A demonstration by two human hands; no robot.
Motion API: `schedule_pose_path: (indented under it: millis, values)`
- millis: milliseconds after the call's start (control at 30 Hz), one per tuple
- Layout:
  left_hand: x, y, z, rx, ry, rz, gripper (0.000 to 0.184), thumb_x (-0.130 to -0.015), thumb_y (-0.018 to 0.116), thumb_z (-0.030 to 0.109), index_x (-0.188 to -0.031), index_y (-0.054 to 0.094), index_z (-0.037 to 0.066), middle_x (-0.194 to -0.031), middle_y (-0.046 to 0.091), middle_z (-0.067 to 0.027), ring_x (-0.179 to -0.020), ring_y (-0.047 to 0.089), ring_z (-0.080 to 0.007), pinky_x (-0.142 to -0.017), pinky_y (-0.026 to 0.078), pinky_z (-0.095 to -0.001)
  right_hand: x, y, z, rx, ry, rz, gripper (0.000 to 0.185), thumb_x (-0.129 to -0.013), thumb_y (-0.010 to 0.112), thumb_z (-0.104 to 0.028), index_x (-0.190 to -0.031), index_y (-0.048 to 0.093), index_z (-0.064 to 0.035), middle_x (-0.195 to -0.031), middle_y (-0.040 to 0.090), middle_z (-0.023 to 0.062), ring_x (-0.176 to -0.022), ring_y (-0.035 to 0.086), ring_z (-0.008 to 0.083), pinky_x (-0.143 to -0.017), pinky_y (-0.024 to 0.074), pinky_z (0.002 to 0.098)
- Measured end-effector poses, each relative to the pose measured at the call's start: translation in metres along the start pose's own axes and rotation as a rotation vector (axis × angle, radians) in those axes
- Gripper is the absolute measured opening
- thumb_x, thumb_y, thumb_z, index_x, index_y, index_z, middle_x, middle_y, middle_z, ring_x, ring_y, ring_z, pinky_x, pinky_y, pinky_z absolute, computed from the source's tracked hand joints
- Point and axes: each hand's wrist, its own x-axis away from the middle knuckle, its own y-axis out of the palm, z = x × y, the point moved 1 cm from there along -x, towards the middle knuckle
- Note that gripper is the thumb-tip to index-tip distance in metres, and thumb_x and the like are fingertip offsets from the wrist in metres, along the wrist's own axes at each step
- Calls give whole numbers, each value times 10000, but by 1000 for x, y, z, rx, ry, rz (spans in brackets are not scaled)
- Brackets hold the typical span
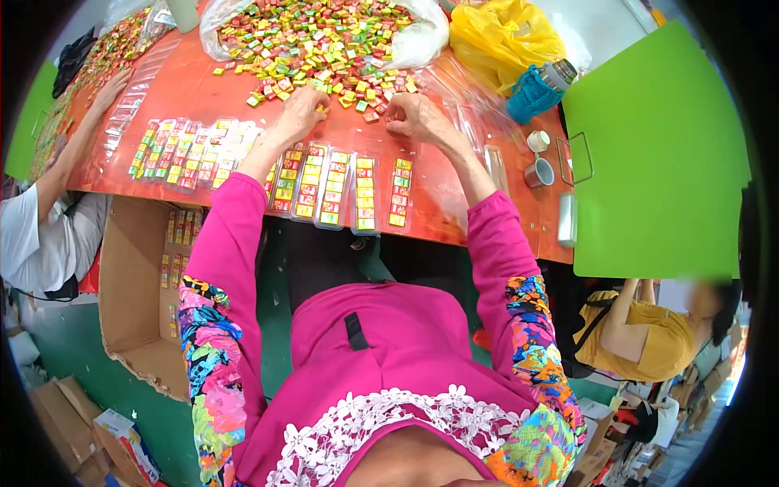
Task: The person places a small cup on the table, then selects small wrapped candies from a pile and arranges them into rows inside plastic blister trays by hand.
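A heap of small red, yellow and green blocks [316, 40], possibly wrapped pieces, covers the far middle of the red table. At its near edge, my left hand [303, 114] is closed, with a small yellow block [322, 109] at its fingertips. My right hand [419, 118] is pinched just right of the loose blocks; whatever is between its fingers is too small to make out. Nearer me lie narrow clear plastic trays filled with rows of blocks, including one tray [365, 195] and a separate one [400, 193] at the right end of the row.
More filled trays [174, 152] lie on the left, near a co-worker's hand [112, 88]. On the right are a yellow bag [507, 36], a bottle in a blue knitted cover [535, 93] and a cup [539, 173]. A cardboard box [134, 284] holding filled trays stands below the table edge.
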Motion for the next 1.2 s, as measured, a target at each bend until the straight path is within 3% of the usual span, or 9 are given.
schedule_pose_path:
  millis: [233,300,400,467,633,733,833,967,1200]
  values:
    - [0,4,18,0,14,-39,246,-833,713,167,-1072,686,115,-880,561,-95,-899,566,-281,-799,456,-400,-42,15,-9,9,-227,397,287,-834,712,-221,-1070,680,-60,-1035,630,173,-957,627,359,-787,510,453]
    - [2,13,9,14,93,29,259,-827,727,199,-1070,689,118,-881,556,-96,-908,562,-279,-814,449,-406,-48,24,-16,12,-217,305,274,-845,701,-212,-1088,684,-86,-1046,626,165,-955,626,362,-803,506,461]
    - [2,1,23,39,-106,-93,267,-821,734,203,-1069,690,115,-888,554,-98,-906,561,-280,-815,446,-410,-57,31,-14,11,-237,248,223,-855,679,-185,-1055,679,-86,-985,639,158,-924,636,347,-770,509,439]
    - [2,0,18,4,5,-61,274,-808,748,197,-1060,694,103,-867,550,-96,-883,565,-279,-780,449,-409,-56,25,-9,-34,-236,202,196,-854,673,-171,-1021,674,-68,-928,651,158,-889,644,338,-739,513,419]
    - [0,0,14,59,-89,-121,262,-796,750,173,-1035,693,81,-864,548,-106,-859,568,-284,-770,456,-410,-17,-5,4,-252,-110,181,160,-860,626,-141,-952,658,-13,-772,640,78,-722,599,168,-652,473,332]
    - [-5,4,19,69,-4,-30,243,-795,739,166,-1005,687,56,-882,549,-109,-860,578,-278,-769,462,-403,0,-8,21,-139,2,102,157,-856,627,-138,-949,660,-16,-758,637,87,-709,600,181,-656,476,344]
    - [-9,-2,36,132,-5,45,237,-790,734,168,-977,679,32,-930,567,-105,-887,597,-267,-786,475,-384,6,-3,22,-126,14,200,168,-862,622,-154,-948,669,-17,-767,650,108,-714,620,211,-665,487,356]
    - [-25,-2,42,77,86,-60,254,-775,731,166,-969,668,15,-1015,591,-107,-949,608,-268,-845,485,-370,-10,8,0,-172,-70,226,190,-860,649,-180,-953,685,-18,-828,686,133,-750,656,252,-678,503,376]
    - [-9,-6,41,23,26,-34,265,-785,748,199,-981,683,34,-947,599,-108,-856,599,-284,-762,474,-411,-42,37,-9,34,-15,244,245,-779,748,-258,-882,663,-53,-925,645,152,-897,640,361,-760,511,470]
